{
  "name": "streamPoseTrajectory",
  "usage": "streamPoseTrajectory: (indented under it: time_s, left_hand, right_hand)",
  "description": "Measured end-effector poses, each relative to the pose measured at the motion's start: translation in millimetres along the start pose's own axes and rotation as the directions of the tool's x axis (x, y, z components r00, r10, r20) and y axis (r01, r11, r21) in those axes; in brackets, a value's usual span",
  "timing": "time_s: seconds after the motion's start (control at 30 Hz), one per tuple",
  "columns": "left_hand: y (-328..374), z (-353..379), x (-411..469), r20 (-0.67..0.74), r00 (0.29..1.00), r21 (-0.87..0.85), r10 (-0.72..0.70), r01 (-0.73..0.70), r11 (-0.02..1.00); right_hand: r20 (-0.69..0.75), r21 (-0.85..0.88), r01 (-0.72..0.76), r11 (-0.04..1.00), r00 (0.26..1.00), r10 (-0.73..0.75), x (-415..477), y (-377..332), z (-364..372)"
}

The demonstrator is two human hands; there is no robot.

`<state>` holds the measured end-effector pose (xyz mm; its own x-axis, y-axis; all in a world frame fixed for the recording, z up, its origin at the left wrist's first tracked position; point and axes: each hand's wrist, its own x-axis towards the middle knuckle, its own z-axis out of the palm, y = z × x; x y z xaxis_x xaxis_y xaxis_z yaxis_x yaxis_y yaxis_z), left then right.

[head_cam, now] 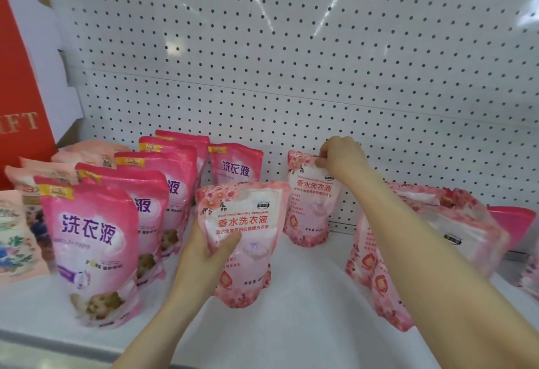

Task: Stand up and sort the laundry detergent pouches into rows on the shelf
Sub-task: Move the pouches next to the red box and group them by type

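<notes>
My left hand point(204, 255) grips the left side of a pale floral pouch point(250, 231), held upright over the white shelf point(291, 310) at mid depth. My right hand point(339, 154) pinches the top right corner of a second floral pouch point(309, 211), which stands against the pegboard at the back. Bright pink pouches with purple lettering point(93, 240) stand in a row running back on the left, and one more pink pouch point(236, 164) stands at the back beside that row. A leaning pile of floral pouches point(431, 240) sits to the right, partly behind my right forearm.
A white pegboard point(291, 62) closes the back of the shelf. A red gift box point(20, 91) stands at far left, with peach and patterned pouches point(17, 240) in front of it. A pink pouch point(513, 223) lies at far right behind the pile.
</notes>
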<state>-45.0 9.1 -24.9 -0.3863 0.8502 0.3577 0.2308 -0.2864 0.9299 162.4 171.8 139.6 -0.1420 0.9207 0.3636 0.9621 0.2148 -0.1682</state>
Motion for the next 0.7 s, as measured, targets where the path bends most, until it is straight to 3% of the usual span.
streamPoseTrajectory:
  time_s: [0.1,0.17,0.23,0.3,0.37,0.47,0.7]
  left_hand:
    - [-7,-5,-5,0.084,0.995,0.008,-0.048,0.048,0.999]
    - [-7,-7,-8,0.134,0.988,-0.005,-0.081,0.083,0.997]
    - [-4,-4,-7,0.156,0.984,-0.051,-0.089,0.098,0.994]
    - [0,3,-5,0.180,0.980,-0.122,-0.089,0.112,0.986]
    - [4,14,-3,0.226,0.970,-0.172,-0.092,0.133,0.976]
    - [6,31,0,0.259,0.963,-0.165,-0.079,0.125,0.978]
    - [-6,77,9,0.317,0.945,0.114,-0.076,0.041,0.993]
  right_hand:
    - [-0.113,-0.028,0.092,0.995,0.989,-0.094,-16,-1,-4]
    - [-0.237,0.098,0.257,0.961,0.944,-0.228,-36,-7,-9]
    - [-0.187,0.375,0.421,0.826,0.907,-0.378,-65,-19,-13]
    - [-0.011,0.515,0.439,0.736,0.862,-0.507,-90,-31,-8]
    - [0.055,0.479,0.421,0.771,0.862,-0.505,-98,-33,2]
    - [-0.018,0.332,0.398,0.855,0.909,-0.416,-89,-20,0]
    - [-0.063,-0.061,0.291,0.955,0.953,-0.295,-57,5,-12]
